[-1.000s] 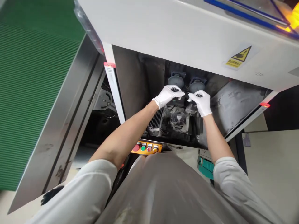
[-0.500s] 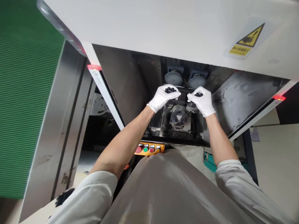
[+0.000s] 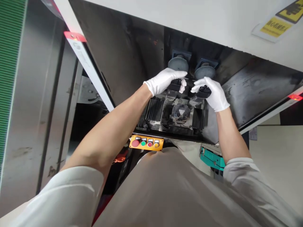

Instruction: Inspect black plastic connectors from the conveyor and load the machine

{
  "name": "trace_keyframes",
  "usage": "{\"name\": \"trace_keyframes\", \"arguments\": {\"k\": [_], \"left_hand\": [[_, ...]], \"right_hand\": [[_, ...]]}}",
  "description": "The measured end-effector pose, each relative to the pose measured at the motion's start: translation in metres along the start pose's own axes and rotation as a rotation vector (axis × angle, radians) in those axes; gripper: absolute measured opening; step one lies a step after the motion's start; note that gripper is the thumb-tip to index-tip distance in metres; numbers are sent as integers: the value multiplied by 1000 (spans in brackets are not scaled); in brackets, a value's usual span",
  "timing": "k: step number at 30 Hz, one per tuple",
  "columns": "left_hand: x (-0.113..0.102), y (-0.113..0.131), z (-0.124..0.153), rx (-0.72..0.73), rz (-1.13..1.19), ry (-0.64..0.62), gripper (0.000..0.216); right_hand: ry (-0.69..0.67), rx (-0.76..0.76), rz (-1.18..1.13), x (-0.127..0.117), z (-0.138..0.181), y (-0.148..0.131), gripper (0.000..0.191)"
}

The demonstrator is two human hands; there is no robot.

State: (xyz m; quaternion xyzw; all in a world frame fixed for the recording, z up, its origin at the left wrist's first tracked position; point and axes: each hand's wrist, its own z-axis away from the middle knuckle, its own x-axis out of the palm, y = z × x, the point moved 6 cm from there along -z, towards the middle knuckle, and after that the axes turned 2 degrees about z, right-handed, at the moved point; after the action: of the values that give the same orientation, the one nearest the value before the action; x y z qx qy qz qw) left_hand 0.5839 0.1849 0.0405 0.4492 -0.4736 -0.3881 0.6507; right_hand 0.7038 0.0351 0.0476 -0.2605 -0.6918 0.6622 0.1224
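Both my hands wear white gloves and reach up into the dark opening of a white machine (image 3: pixel 189 22). My left hand (image 3: pixel 163 80) lies over a black block (image 3: pixel 175 86). Its fingers stretch across the top and its thumb hangs down the front of the block, so the block sits between them. My right hand (image 3: pixel 214 93) is curled round a second black block (image 3: pixel 204 91). Just above the hands hang two round grey discs, the left disc (image 3: pixel 178 64) and the right disc (image 3: pixel 204 72). Below the hands sits a sooty metal unit with cooling fins and a fan (image 3: pixel 181 114).
A yellow control box (image 3: pixel 146 142) with red and green buttons sits below the opening. White light-bar posts with red tips flank it at the left (image 3: pixel 78 47) and the right (image 3: pixel 294 97). There is also a green ribbed panel (image 3: pixel 9 63) at far left, a teal part (image 3: pixel 211 157) at lower right and a yellow warning label (image 3: pixel 276 26).
The view has moved in closer and lower. Both hands rose toward the discs. The small black pieces seen in the fingers earlier no longer show; the hands now close on the black blocks.
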Motion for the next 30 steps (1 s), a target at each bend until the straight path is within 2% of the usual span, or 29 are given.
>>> {"name": "trace_keyframes", "arguments": {"k": [2, 4, 7, 13, 17, 20, 25, 27, 30], "left_hand": [[1, -2, -2, 27, 6, 46, 36], [2, -6, -2, 65, 68, 136, 30], [4, -9, -1, 132, 120, 221, 29], [3, -13, -1, 154, 65, 254, 28], [1, -15, 1, 184, 42, 324, 27], [4, -15, 2, 190, 70, 324, 27], [6, -16, 5, 207, 102, 320, 28], [5, -20, 6, 197, 136, 319, 31], [2, -30, 7, 168, 177, 331, 40]], "right_hand": [[-2, -22, 31, 0, -2, -2, 44], [53, -40, 61, 0, -3, -2, 45], [131, 24, -3, 1, -4, 8, 48], [167, 98, -29, 4, -2, 23, 40], [281, 10, -15, 4, 1, 21, 36], [303, -33, -34, 5, 3, 18, 34], [264, 15, -120, 5, 5, 30, 47], [258, 52, -173, 6, 6, 41, 54], [283, 47, -180, 6, 7, 51, 55]]}}
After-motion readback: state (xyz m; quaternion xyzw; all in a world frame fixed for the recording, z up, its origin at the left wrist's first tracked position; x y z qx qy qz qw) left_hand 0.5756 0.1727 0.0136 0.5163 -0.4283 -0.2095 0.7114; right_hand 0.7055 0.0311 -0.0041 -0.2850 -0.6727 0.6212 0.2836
